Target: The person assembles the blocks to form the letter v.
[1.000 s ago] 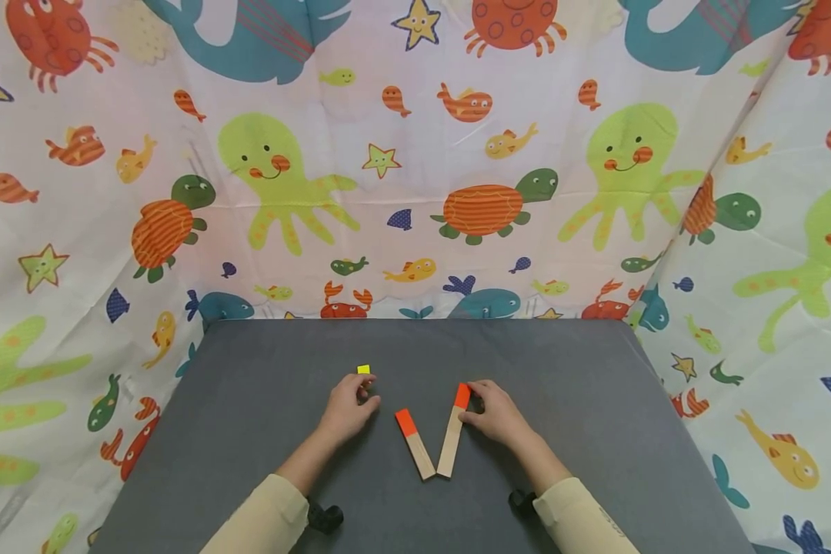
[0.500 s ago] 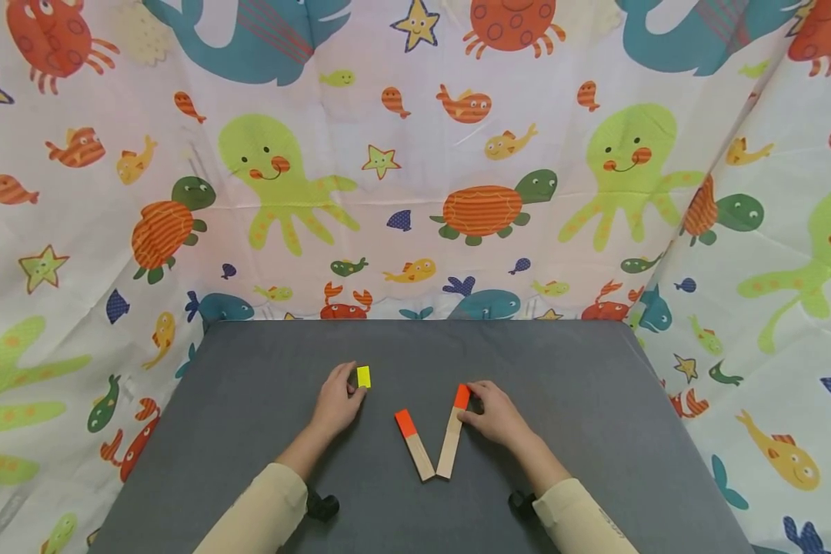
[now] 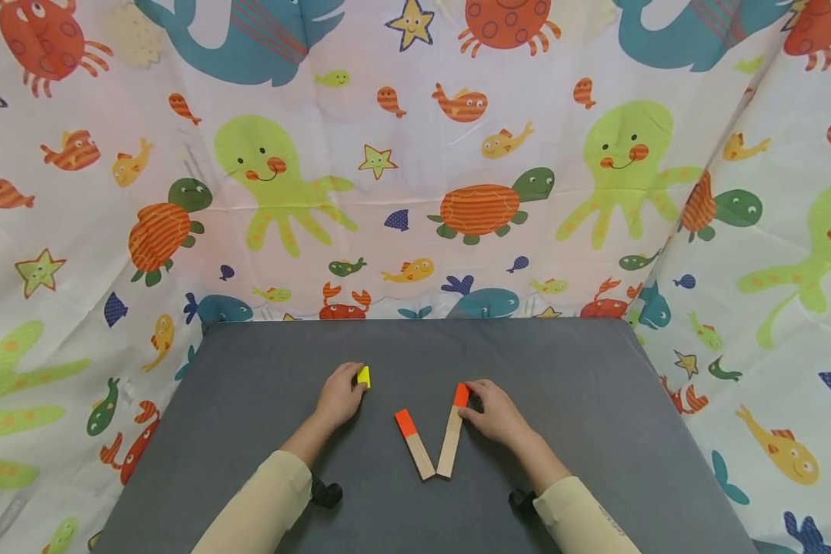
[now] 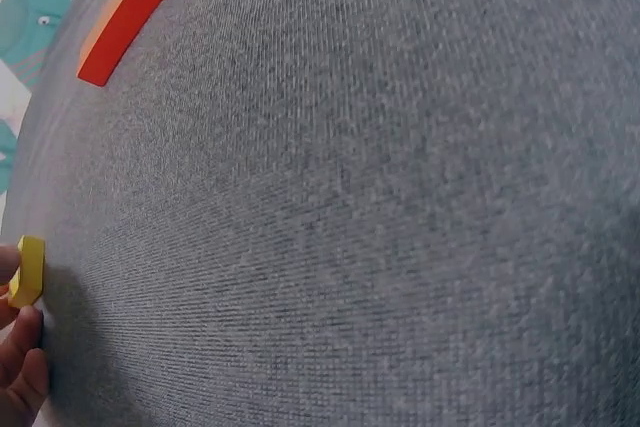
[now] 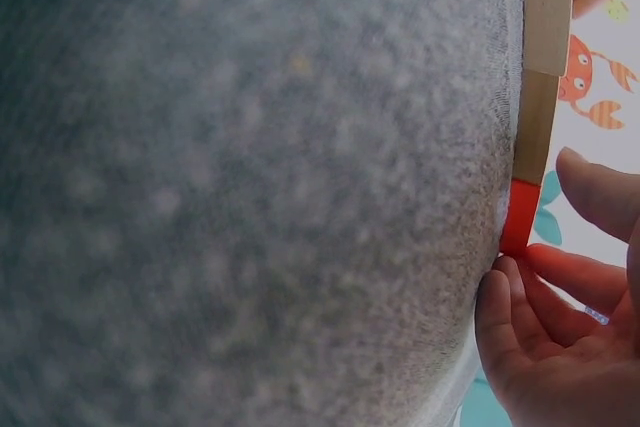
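Yellow block [image 3: 364, 376] now raised on edge, pinched by left hand [image 3: 341, 396] fingers. Right stick [image 3: 452, 431], long axis 12–6, red tip pinched by right hand [image 3: 496, 414] at 3 o'clock.

Table cover [image 3: 249, 400]: grey woven cloth, matt, fine ribbed weave.
Two sticks [image 3: 450, 442]: bare pale wood, smooth; tips painted flat orange-red.
Yellow block [image 3: 364, 376]: smooth painted finish, slight sheen.
Backdrop [image 3: 415, 154]: thin printed fabric, creased, matt.
Sleeves [image 3: 263, 508]: soft cream cloth.
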Tool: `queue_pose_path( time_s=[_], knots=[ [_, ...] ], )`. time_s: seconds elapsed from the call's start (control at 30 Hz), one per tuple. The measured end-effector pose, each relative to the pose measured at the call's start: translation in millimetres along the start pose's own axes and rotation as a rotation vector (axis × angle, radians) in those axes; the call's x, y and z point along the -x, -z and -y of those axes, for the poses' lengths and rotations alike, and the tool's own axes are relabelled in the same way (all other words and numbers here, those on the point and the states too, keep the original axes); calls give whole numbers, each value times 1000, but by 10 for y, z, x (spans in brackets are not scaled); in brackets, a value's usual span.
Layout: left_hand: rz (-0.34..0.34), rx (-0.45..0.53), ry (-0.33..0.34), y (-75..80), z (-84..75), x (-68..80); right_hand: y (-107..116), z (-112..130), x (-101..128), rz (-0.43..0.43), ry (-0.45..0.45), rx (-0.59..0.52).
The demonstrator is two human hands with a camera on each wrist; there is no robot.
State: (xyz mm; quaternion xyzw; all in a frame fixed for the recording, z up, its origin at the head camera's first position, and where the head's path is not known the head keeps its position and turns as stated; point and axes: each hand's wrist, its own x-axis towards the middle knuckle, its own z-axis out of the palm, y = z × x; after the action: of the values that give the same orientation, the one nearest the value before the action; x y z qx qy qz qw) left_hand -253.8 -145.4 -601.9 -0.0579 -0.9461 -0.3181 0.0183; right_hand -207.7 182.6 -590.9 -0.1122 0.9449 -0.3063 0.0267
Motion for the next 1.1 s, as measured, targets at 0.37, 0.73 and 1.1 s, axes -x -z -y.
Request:
queue_pose_path(
  time_s=[0.37,0.73,1.1],
  knots=[
    [43,53,41,20,75,-11,9,3,-13,9,15,-1],
    [31,135,90,18,102,65,1,15,16,10,3,-10],
    [52,216,76,43,-48,107,10,16,15,2,6,-13]
  ],
)
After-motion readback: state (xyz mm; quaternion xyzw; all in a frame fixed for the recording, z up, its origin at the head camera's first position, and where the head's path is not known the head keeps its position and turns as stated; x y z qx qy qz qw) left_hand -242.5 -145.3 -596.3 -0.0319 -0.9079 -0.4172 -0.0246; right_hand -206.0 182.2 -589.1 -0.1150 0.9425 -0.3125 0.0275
